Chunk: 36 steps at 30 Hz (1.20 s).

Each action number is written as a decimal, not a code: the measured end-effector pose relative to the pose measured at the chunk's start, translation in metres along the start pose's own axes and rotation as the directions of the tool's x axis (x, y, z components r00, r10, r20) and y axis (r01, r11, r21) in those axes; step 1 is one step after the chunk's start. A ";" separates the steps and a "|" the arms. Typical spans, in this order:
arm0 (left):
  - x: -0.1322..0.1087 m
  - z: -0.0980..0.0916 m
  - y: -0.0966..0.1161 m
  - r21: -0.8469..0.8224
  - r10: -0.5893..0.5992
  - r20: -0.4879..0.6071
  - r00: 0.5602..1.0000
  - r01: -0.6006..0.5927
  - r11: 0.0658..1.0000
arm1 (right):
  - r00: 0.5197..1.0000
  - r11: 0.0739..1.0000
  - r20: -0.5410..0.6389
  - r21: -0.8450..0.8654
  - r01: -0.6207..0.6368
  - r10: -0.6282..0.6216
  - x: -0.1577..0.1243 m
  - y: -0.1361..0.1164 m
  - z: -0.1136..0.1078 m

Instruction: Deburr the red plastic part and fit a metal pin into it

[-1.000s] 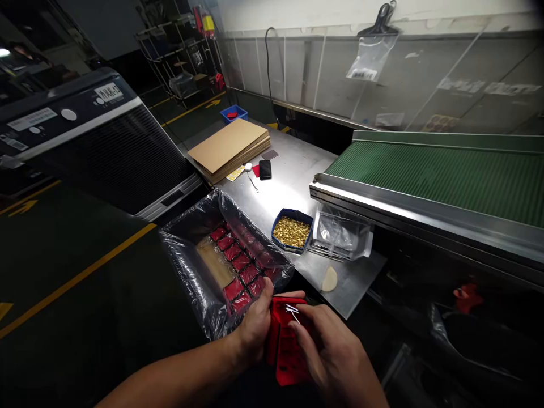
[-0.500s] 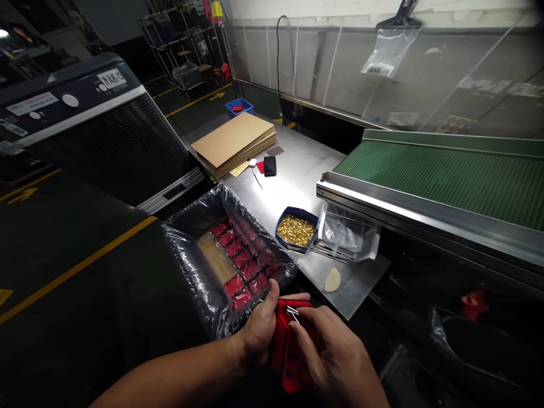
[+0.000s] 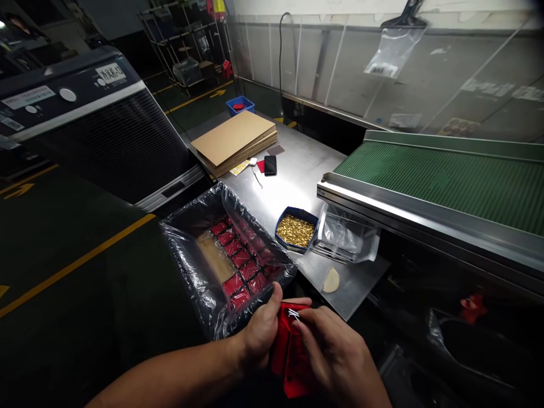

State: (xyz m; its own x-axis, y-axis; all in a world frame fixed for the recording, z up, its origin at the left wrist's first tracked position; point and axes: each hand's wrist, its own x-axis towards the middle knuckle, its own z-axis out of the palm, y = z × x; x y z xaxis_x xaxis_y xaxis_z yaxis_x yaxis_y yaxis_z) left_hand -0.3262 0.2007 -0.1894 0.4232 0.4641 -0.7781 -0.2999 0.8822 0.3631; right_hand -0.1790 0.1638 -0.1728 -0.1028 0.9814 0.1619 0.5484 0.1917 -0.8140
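Observation:
My left hand [image 3: 261,328] is closed round the upper left side of a red pouch-like item [image 3: 297,362], its thumb pointing up. At the top of that item, the thumb and fingers of my right hand [image 3: 335,351] pinch close to some thin white strands or marks [image 3: 293,313], too small to make out. The lower part of the red item hangs below both hands in shadow. Just beyond my left hand stands a bin lined with clear plastic [image 3: 187,266]. Inside it, rows of red wrapped packets [image 3: 241,258] lie beside a bare tan patch.
On the metal table [image 3: 293,181] are a blue tray of small gold pieces [image 3: 296,230], a clear holder with plastic bags [image 3: 342,233], a beige pad [image 3: 331,280], a cardboard stack [image 3: 236,139] and a dark flat object [image 3: 270,165]. A green conveyor [image 3: 450,175] slopes at the right.
Both hands and the red item have shifted slightly downward in view. The grips look the same, and the white strands or marks show a little more clearly.

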 end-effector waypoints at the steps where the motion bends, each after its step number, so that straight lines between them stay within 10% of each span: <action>1: 0.000 0.001 0.000 -0.007 0.001 -0.008 1.000 -0.001 1.000 | 1.000 1.000 -0.005 0.017 -0.021 0.021 0.000 0.001 -0.001; 29: 0.006 -0.004 -0.005 -0.013 0.098 0.051 0.994 -0.097 0.995 | 0.943 0.909 0.110 0.252 -0.332 0.314 -0.001 -0.005 0.001; 36: 0.004 0.000 -0.001 -0.164 -0.002 0.056 0.998 0.011 0.986 | 0.997 0.999 -0.057 0.009 -0.043 0.043 -0.005 0.011 -0.010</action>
State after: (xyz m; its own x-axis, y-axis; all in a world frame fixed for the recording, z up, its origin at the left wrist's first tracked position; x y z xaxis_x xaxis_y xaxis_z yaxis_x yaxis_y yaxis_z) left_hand -0.3242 0.2019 -0.1924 0.4711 0.4661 -0.7488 -0.4314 0.8623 0.2653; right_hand -0.1639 0.1609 -0.1769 -0.0314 0.9869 0.1584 0.5446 0.1498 -0.8252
